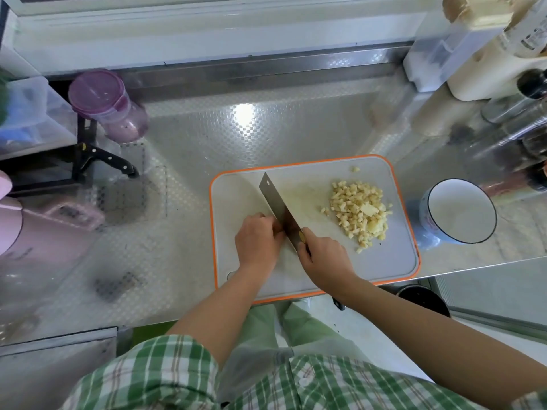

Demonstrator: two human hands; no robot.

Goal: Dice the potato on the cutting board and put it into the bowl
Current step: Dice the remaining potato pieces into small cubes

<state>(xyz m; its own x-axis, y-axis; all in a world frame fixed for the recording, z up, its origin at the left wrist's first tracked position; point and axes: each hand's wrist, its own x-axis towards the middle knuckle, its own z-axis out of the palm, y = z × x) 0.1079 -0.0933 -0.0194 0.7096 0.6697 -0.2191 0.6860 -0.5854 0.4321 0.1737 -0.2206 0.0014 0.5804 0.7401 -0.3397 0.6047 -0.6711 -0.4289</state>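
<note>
The right hand has its fingers wrapped round the handle of the cleaver, thumb up against the blade's heel, and the blade runs slantwise over the left half of the cutting board with its edge down on it. The left hand sits just left of the blade, fingers curled under and knuckles against the steel; whatever they hold down is hidden, so I cannot tell whether a last piece of potato is under them. The diced potato lies in a loose heap on the right half of the board, with one larger pale slab in it and a few stray cubes at its edges. To do this step well, I would keep the fingertips tucked behind the knuckles, let the flat of the blade ride those knuckles, and make short straight chops so the cubes match the heap. That larger slab looks to need another pass too. The bowl stands on the worktop just beside the board's right edge, holding nothing yet; nothing lies between heap and bowl, though the board's raised orange rim may catch cubes when they are swept over. Well off the board's left are a purple jar and a black-handled knife; bottles crowd behind the bowl, so a wide sweep could knock them
</note>
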